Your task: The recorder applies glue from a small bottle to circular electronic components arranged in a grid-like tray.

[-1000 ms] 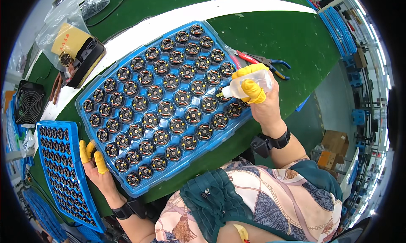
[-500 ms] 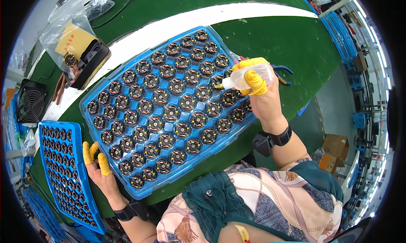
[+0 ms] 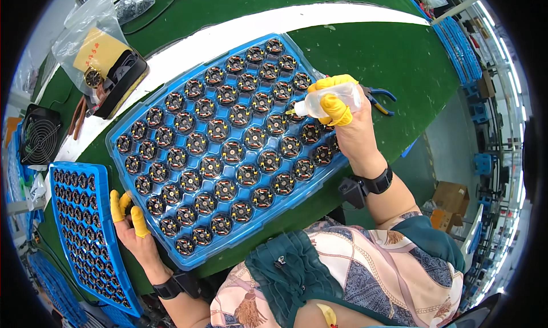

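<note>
My right hand (image 3: 353, 122), with yellow finger cots on its fingers, is wrapped round a translucent squeeze bottle (image 3: 314, 104). The bottle is tipped over, and its narrow yellowish nozzle points left at a round motor stator in the upper right of the blue tray (image 3: 268, 214). Rows of these black stators with copper windings, such as one stator (image 3: 232, 151), fill the tray. At the tray's lower left edge, my left hand (image 3: 137, 236) has its fingers apart, also in yellow cots, and appears to touch the rim. Part of the tray's right side is hidden behind my right hand.
A second blue tray (image 3: 94, 236) of stators stands at the left. Blue-handled pliers (image 3: 379, 99) lie beyond my right hand on the green table (image 3: 377, 48). At the upper left are a black box (image 3: 123, 79), a plastic bag and a fan (image 3: 41, 135).
My right hand has shifted slightly left with the bottle, and its nozzle now points a little further left and up. The left hand stays almost where it was at the tray's edge.
</note>
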`<state>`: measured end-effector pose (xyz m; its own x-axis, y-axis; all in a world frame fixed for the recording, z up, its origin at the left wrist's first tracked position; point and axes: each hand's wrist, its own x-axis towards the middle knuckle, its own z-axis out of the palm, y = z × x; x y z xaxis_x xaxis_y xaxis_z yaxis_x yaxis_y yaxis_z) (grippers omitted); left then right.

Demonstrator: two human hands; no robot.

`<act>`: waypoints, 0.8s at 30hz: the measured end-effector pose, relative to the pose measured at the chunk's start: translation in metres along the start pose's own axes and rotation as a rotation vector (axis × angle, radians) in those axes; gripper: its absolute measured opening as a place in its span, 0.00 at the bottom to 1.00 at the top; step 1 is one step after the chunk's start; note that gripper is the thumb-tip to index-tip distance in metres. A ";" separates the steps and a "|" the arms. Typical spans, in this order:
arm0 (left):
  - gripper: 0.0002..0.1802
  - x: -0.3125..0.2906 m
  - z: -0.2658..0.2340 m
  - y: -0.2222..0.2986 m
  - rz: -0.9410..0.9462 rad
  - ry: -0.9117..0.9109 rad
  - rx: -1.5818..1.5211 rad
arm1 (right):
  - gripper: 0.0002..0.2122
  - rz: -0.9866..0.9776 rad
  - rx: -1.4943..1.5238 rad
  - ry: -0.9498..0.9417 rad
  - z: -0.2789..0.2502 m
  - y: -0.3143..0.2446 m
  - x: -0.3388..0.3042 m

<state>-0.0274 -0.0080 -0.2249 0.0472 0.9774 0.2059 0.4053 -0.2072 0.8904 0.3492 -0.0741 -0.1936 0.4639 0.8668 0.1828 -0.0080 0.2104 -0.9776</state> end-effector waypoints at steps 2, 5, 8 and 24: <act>0.31 0.000 0.002 0.002 0.000 -0.001 -0.043 | 0.13 -0.014 -0.007 -0.004 -0.001 0.000 0.000; 0.31 0.000 0.002 0.002 0.010 -0.004 -0.041 | 0.12 0.002 0.037 0.032 -0.003 -0.002 -0.001; 0.31 0.000 0.002 0.001 0.005 -0.005 -0.072 | 0.11 0.002 0.154 0.065 -0.005 -0.005 -0.003; 0.22 -0.001 0.000 0.007 -0.010 -0.015 -0.002 | 0.20 0.151 0.105 -0.063 -0.011 -0.014 -0.048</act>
<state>-0.0244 -0.0102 -0.2193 0.0566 0.9799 0.1913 0.4042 -0.1977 0.8930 0.3373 -0.1233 -0.1901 0.3941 0.9180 0.0440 -0.1671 0.1186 -0.9788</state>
